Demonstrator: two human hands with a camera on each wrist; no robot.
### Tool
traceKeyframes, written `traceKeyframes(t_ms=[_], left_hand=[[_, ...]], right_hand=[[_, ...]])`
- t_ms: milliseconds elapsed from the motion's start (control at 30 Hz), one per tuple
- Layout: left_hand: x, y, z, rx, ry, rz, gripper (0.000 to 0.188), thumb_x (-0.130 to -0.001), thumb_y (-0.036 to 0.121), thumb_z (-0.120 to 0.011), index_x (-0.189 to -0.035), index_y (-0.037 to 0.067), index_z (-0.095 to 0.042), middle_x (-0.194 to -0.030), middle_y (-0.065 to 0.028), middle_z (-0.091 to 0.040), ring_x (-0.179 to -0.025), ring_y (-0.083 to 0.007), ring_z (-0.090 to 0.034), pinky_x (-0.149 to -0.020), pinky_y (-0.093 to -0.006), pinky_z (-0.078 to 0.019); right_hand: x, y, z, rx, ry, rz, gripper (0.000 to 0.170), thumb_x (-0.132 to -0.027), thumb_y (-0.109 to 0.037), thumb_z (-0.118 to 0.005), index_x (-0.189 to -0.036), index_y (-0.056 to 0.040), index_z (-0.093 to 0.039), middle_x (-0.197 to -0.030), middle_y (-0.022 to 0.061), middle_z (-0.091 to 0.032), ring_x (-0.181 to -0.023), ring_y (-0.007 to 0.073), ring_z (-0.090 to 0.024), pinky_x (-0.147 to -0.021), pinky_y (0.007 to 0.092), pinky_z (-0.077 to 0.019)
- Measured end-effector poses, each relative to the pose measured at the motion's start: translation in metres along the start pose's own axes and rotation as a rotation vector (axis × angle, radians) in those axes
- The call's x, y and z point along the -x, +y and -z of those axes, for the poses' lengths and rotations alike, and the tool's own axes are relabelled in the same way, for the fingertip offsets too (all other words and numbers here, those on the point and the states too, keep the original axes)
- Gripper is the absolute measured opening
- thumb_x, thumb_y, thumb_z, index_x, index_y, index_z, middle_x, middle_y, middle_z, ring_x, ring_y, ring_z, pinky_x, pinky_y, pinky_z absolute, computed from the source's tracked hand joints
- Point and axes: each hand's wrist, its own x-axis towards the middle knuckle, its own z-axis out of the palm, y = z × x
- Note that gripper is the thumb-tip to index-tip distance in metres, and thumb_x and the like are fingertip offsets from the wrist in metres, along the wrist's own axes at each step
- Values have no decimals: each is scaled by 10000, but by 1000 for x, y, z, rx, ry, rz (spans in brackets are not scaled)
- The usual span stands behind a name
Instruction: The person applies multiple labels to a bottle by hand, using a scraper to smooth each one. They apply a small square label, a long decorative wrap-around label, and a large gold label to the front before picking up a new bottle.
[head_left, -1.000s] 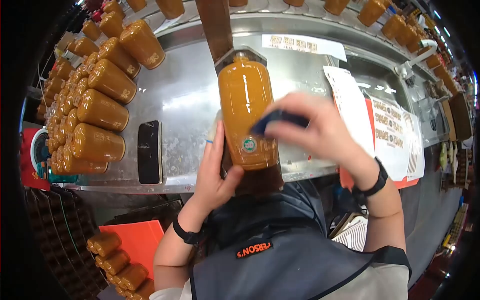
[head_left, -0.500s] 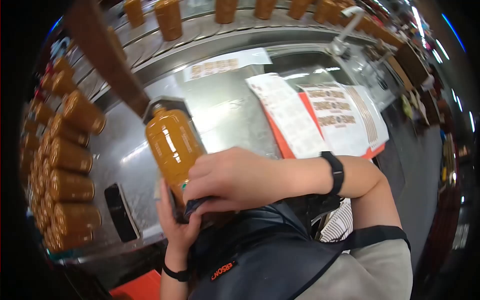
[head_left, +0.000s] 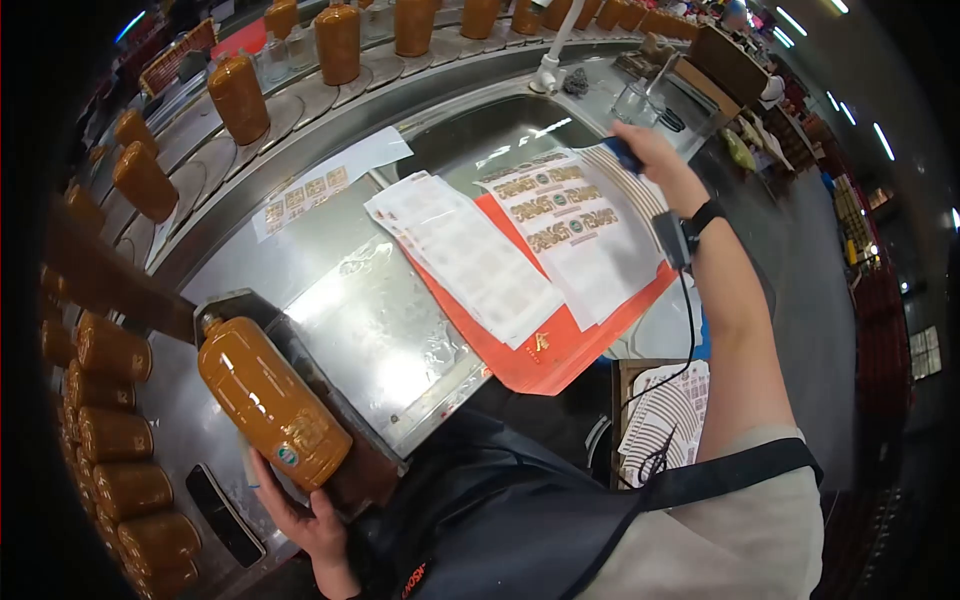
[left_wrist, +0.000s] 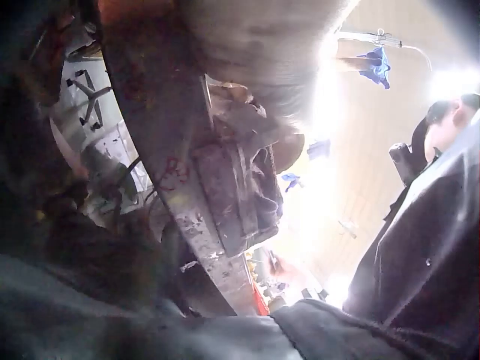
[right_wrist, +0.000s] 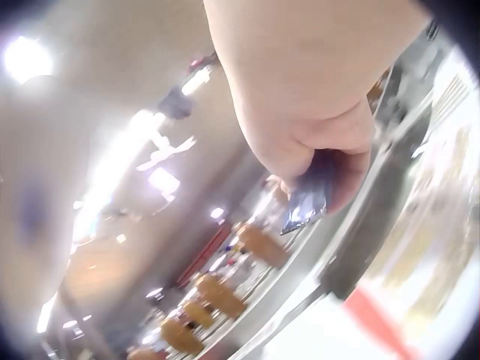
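An orange-brown bottle (head_left: 262, 385) lies in a dark holder (head_left: 375, 470), its neck toward the back left and a small green round label (head_left: 287, 455) near its base. Along the bottle's lower left side my left hand (head_left: 308, 515) rests with fingers extended, thumb by the base. Far to the right, my right hand (head_left: 662, 168) pinches a dark blue item (head_left: 624, 154) above the right edge of a printed sticker sheet (head_left: 575, 222). In the right wrist view, the hand (right_wrist: 315, 90) has its fingers around that shiny blue item (right_wrist: 309, 199). The left wrist view is too unclear to place the hand.
A white sheet (head_left: 470, 262) and a red folder (head_left: 538, 368) lie mid-table. Behind them are a sink (head_left: 510, 130) and tap (head_left: 548, 75). A phone (head_left: 225, 515) and stacked bottles (head_left: 112, 405) are at left; more bottles (head_left: 338, 45) stand along the back.
My right hand has moved from the bottle's base far right to the sticker sheet, still holding the blue item. The left hand stays beside the bottle. The head view has swung right.
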Motion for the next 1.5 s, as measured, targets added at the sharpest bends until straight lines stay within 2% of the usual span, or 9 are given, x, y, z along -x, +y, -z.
traceKeyframes(t_ms=[67, 167, 267, 400, 667, 900, 1033, 1300, 1500], left_hand=[[-1, -1, 3, -28, -38, -19, 871, -925, 529, -595, -1502, -57, -308, -1534, -218, -352, -1428, -330, -331, -1171, -437, -232], [1, -4, 0, -43, -8, 20, 902, -933, 571, -567, -1517, -49, -270, -1552, -211, -319, -1429, -329, -330, -1174, -439, -239], [-2, -7, 1, -60, -16, -12, 881, -949, 559, -551, -1519, -48, -262, -1559, -206, -303, -1436, -324, -317, -1171, -452, -254], [-3, -12, 9, -181, -36, -43, 800, -978, 505, -520, -1518, -35, -285, -1560, -191, -323, -1439, -306, -318, -1173, -427, -250], [0, -15, 10, -116, -36, -8, 835, -970, 541, -518, -1522, -36, -276, -1565, -191, -316, -1443, -308, -313, -1176, -433, -242], [-3, -8, 6, -165, -47, -48, 768, -977, 434, -538, -1516, -44, -273, -1549, -200, -323, -1432, -327, -329, -1171, -448, -263], [-2, -10, 5, -188, -44, -64, 790, -991, 529, -477, -1514, -36, -298, -1564, -194, -326, -1459, -323, -292, -1181, -435, -227], [-3, -10, 5, -175, -49, -71, 778, -991, 498, -499, -1513, -40, -290, -1562, -200, -320, -1447, -326, -307, -1177, -442, -241], [-4, -6, 5, -138, -61, -53, 800, -980, 499, -519, -1517, -41, -274, -1556, -199, -316, -1437, -323, -319, -1172, -443, -257]], right_hand=[[-40, 18, 44, 68, -3, -31, 324, -959, -371, -628, -959, -62, -727, -786, 40, -685, -620, 131, -619, -625, 279, -509], [-51, 37, 78, 921, 34, 43, 601, -781, -629, -714, -781, -30, -756, -767, 138, -701, -686, 254, -657, -653, 406, -492], [-50, 52, 101, 1136, 89, 29, 532, -745, -564, -769, -788, -34, -749, -706, 97, -668, -649, 199, -621, -619, 336, -477], [-42, 73, 119, 927, 34, -63, 415, -673, -384, -886, -839, -35, -737, -748, 72, -677, -682, 170, -610, -632, 319, -479], [-44, 91, 132, 878, 107, -12, 431, -630, -370, -919, -837, -58, -707, -761, 50, -676, -678, 166, -613, -633, 315, -485], [-29, 85, 121, 718, 104, -17, 414, -635, -297, -926, -876, -61, -685, -794, 30, -663, -733, 142, -606, -658, 301, -479], [-33, 92, 125, 759, 117, 38, 393, -650, -310, -914, -873, -75, -692, -785, 35, -660, -739, 144, -609, -666, 302, -478], [-24, 90, 119, 899, 188, 193, 258, -771, -309, -783, -989, -170, -781, -904, 65, -742, -793, 222, -704, -725, 337, -539], [12, 72, 95, 1132, 152, 240, 224, -795, -288, -743, -976, -165, -791, -896, 62, -752, -829, 211, -714, -746, 328, -543]])
